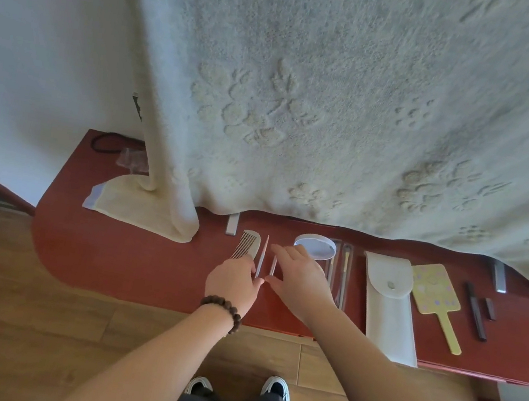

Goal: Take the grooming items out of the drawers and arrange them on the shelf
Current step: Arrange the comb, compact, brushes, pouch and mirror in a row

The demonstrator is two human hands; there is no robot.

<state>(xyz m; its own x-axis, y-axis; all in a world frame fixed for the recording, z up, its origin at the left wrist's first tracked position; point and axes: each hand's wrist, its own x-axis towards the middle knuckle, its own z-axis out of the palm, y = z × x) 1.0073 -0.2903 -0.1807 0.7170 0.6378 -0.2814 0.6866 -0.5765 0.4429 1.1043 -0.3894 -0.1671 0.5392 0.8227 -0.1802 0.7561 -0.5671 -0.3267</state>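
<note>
On the red-brown shelf (129,258) a row of grooming items lies side by side. A white comb (246,244) is at the left, then a thin pink file (262,256) and a second thin stick (273,266). My left hand (233,280) rests by the comb's lower end, its fingertips at the bottom of the pink file. My right hand (301,277) hovers with fingers spread over the second stick, covering part of it. Behind it sits a round white compact (315,246). No drawer shows.
Right of the hands lie two slim tools in clear sleeves (343,275), a white pouch (390,303), a yellow hand mirror (437,295) and two dark sticks (477,312). A pale towel (340,108) drapes over the shelf's back. A black hair tie (106,142) sits far left.
</note>
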